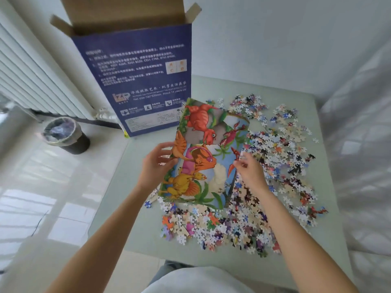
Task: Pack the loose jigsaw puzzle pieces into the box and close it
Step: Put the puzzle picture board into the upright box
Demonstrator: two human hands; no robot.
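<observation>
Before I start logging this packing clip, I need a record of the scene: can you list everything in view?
box: one, dark blue with white print, brown flaps open at top, standing upright at the table's far left edge.
dinosaur picture sheet: one, multicoloured, held up over the table between both hands.
puzzle pieces: too many to count, mixed colours, spread loose over the table's middle and right.
table: one, pale green.
waste bin: one, dark with a clear liner, on the floor at left.
radiator: one, white, on the left wall.
left hand: grips the sheet's left edge.
right hand: pinches the sheet's right edge.
</observation>
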